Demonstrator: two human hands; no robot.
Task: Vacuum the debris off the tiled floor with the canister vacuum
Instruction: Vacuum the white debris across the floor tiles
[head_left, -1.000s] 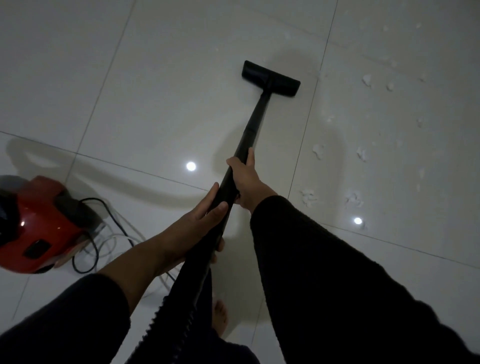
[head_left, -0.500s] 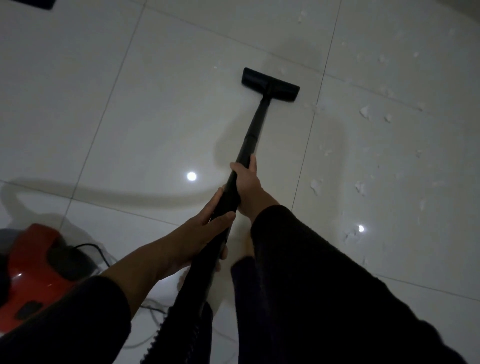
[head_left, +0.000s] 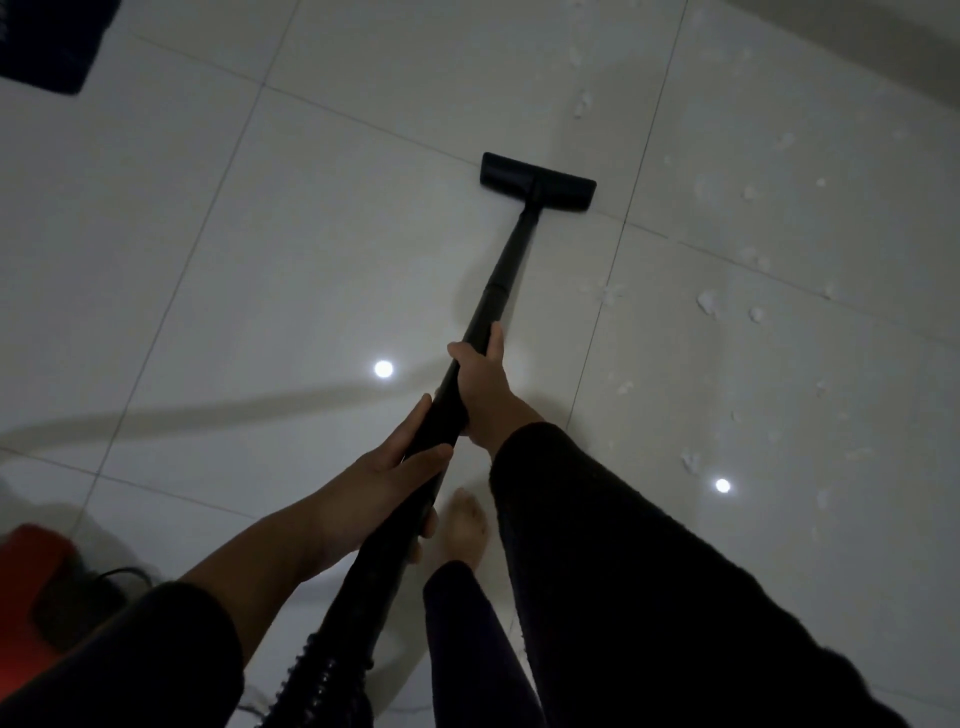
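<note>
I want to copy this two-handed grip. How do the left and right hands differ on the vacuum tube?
The right hand sits farther down the vacuum tube, nearer the floor head; the left hand sits higher, near the ribbed hose. The right sleeve reaches the wrist; the left forearm is bare. Both are closed around the tube.

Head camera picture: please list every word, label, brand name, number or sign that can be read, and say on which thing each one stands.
None can be read.
Red canister vacuum: mostly cut off at the frame edge, dim and blurred; no label shows.
Black wand and floor nozzle: plain, no visible marking.
Dark mat in the far corner: no lettering discernible.
</note>
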